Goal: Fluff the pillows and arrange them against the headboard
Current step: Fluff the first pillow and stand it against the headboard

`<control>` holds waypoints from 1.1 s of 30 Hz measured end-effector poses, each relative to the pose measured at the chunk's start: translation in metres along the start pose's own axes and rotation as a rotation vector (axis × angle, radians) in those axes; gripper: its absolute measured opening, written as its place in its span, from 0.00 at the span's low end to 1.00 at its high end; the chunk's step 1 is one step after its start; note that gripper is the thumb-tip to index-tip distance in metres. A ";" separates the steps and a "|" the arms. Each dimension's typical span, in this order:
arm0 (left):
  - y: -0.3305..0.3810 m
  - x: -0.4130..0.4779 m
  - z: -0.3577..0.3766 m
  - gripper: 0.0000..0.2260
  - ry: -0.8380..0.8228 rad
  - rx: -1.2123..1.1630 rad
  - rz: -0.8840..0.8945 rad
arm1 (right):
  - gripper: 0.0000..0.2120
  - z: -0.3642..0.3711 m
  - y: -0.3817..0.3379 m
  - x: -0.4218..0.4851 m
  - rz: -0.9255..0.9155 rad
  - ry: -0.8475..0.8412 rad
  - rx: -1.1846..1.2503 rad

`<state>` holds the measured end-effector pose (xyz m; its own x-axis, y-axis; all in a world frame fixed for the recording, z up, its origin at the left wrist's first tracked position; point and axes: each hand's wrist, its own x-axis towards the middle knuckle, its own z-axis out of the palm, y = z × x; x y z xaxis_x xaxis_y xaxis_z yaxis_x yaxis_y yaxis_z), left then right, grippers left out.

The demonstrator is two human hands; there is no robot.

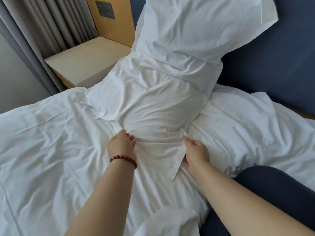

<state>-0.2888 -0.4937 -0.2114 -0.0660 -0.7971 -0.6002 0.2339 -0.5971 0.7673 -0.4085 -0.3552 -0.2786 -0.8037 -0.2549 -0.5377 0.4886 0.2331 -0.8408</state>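
Observation:
A white pillow (150, 106) lies on the bed with its near end between my hands. My left hand (121, 145), with a red bead bracelet on the wrist, presses against the pillow's left near edge, fingers curled on the fabric. My right hand (196, 152) grips the pillowcase flap at the right near corner. A second white pillow (196, 28) stands upright against the dark blue headboard (272, 65), its lower end overlapping the far end of the first. A third pillow (238, 120) lies flat on the right.
A white wrinkled sheet (42, 142) covers the bed. A cream bedside table (85, 65) stands at the far left, with a wooden panel and switch plate (104, 10) behind it and grey curtains (42, 23). A dark blue trouser leg (272, 193) rests at the lower right.

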 end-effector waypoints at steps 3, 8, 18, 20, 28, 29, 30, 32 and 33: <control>-0.003 -0.029 0.034 0.03 -0.197 0.161 0.101 | 0.17 -0.003 -0.018 0.005 -0.173 -0.062 -0.035; 0.000 -0.036 0.082 0.04 -0.355 0.449 0.435 | 0.37 -0.012 -0.065 0.023 -0.312 -0.211 0.009; 0.044 0.022 0.198 0.31 -0.443 1.031 0.901 | 0.53 -0.002 -0.186 0.090 -0.568 -0.073 0.003; 0.057 0.033 0.227 0.34 -0.430 1.053 0.968 | 0.55 -0.005 -0.221 0.102 -0.651 0.001 0.031; 0.093 0.051 0.349 0.30 -0.285 0.952 0.893 | 0.54 -0.013 -0.322 0.146 -0.792 0.029 0.161; 0.090 0.051 0.357 0.29 -0.286 0.954 0.867 | 0.53 -0.012 -0.325 0.149 -0.815 0.023 0.159; 0.086 0.052 0.364 0.29 -0.292 0.963 0.864 | 0.51 -0.011 -0.327 0.151 -0.829 0.018 0.168; 0.082 0.053 0.374 0.29 -0.311 0.981 0.882 | 0.47 -0.013 -0.331 0.153 -0.844 0.024 0.166; 0.083 0.054 0.377 0.29 -0.320 0.991 0.887 | 0.45 -0.015 -0.332 0.152 -0.850 0.038 0.135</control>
<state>-0.6385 -0.6200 -0.0951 -0.5104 -0.8473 0.1471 -0.4625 0.4147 0.7836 -0.6981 -0.4573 -0.0807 -0.9246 -0.2600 0.2785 -0.2503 -0.1366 -0.9585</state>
